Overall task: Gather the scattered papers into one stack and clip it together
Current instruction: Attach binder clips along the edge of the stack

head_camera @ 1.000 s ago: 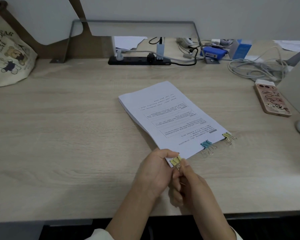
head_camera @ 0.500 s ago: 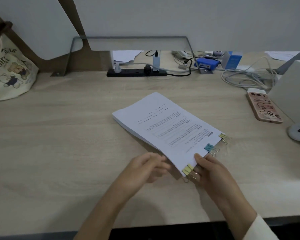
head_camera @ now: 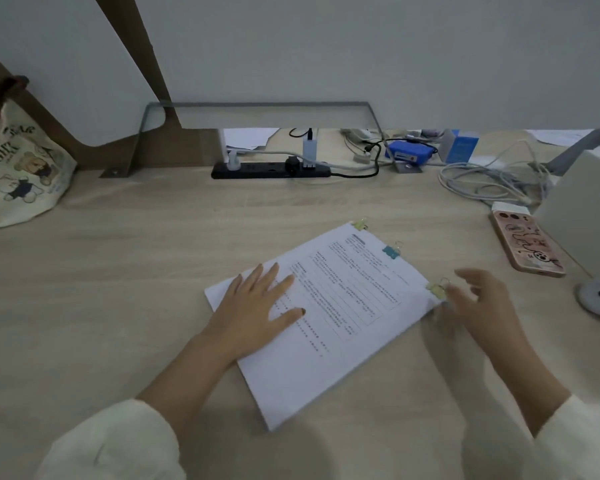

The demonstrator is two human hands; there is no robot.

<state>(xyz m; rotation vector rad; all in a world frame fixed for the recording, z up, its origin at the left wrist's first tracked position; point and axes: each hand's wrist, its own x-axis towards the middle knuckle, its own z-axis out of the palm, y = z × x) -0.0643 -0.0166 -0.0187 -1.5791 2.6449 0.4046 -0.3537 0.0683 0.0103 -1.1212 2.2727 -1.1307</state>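
Wooden desk [head_camera: 118, 306]: paper stack [head_camera: 343, 323] lies diagonally, clipped end far-right; left hand [head_camera: 253, 306] flat on it, right hand [head_camera: 478, 303] loosely spread beside.

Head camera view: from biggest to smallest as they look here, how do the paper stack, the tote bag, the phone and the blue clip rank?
1. paper stack
2. tote bag, though the frame edge cuts it off
3. phone
4. blue clip

Paper stack [head_camera: 343, 327] at centre of desk [head_camera: 101, 289], left hand [head_camera: 253, 306] on it; right hand [head_camera: 478, 306] at 3 o'clock; phone [head_camera: 525, 245] 2; power strip [head_camera: 257, 169] 12; bag [head_camera: 21, 178] 10.
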